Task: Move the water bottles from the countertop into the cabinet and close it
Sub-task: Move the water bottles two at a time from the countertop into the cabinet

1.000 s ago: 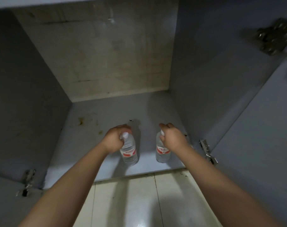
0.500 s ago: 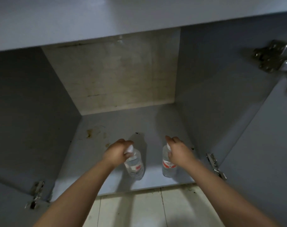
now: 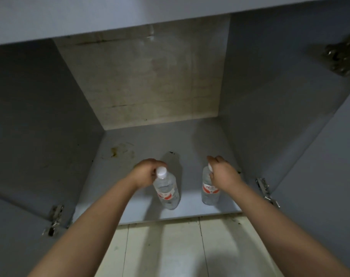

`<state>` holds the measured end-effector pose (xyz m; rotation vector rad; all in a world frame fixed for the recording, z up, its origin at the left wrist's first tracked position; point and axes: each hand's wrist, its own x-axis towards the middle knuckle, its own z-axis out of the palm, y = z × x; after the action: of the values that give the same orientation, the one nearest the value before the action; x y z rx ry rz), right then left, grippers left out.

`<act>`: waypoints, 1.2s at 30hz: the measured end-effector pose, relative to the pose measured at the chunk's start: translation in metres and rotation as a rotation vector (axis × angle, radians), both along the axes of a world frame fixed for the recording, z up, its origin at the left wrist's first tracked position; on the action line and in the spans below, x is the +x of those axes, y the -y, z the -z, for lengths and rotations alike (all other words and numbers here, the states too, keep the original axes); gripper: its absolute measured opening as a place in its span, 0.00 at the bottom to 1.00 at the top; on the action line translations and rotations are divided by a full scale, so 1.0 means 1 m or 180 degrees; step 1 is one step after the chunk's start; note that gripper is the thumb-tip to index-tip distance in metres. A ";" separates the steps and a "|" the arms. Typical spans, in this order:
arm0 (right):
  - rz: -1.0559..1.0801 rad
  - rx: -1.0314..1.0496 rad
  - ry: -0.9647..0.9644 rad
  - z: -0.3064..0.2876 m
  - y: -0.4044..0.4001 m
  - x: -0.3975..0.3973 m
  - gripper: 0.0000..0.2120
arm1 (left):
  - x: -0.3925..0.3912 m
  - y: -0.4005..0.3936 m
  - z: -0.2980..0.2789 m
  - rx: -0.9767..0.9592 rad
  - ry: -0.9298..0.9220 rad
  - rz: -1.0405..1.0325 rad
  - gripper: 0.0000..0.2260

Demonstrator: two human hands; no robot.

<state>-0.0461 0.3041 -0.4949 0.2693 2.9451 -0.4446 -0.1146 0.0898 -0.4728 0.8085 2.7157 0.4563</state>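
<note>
Two clear water bottles with red-and-white labels stand upright near the front edge of the open cabinet's floor. The left bottle shows its whole white cap. My left hand is just left of its neck, with loosely curled fingers off the cap. My right hand lies over the neck of the right bottle, hiding part of its cap, and its fingers reach past the top.
The cabinet is grey inside with a stained beige back panel. Both doors stand open, the left door and right door, with metal hinges at the sides. Pale floor tiles lie below the front edge.
My left hand has slid off the left bottle's cap, which now shows fully. Both bottles stand in the same spots. The view has pulled back and tilted, showing more of the cabinet top.
</note>
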 end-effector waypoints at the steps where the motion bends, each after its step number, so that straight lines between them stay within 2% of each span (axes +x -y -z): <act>1: -0.0013 0.0004 0.0041 -0.001 0.000 -0.001 0.26 | 0.001 0.000 -0.003 0.0130 0.0017 -0.0071 0.13; 5: -0.0045 -0.0002 0.0149 -0.003 -0.001 -0.001 0.24 | 0.007 -0.006 -0.005 0.0069 0.0092 0.0011 0.14; 9: 0.0008 0.0130 0.0040 -0.006 -0.001 0.003 0.20 | 0.009 -0.009 -0.003 -0.0252 0.0164 0.0091 0.25; 12: 0.0009 0.0168 0.0195 -0.013 -0.008 -0.001 0.16 | 0.019 -0.014 0.003 -0.0720 0.0039 0.0126 0.25; 15: 0.0105 0.0082 0.0300 -0.023 -0.032 -0.019 0.17 | 0.027 -0.022 0.011 -0.0856 -0.0063 -0.0044 0.21; 18: 0.0232 0.0154 0.0206 -0.025 -0.048 -0.036 0.17 | 0.029 -0.030 0.016 -0.0808 -0.0139 -0.0224 0.18; 27: 0.0588 0.0318 -0.0121 -0.015 -0.081 -0.067 0.15 | 0.020 -0.026 0.027 -0.0524 -0.0058 -0.0196 0.16; 36: 0.0573 0.0524 -0.0122 -0.016 -0.090 -0.078 0.20 | 0.023 -0.023 0.029 -0.0428 0.0014 -0.0244 0.16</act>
<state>-0.1240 0.3940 -0.4789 0.5549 3.0113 -0.2302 -0.0919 0.1124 -0.5022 0.6694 2.7462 0.2872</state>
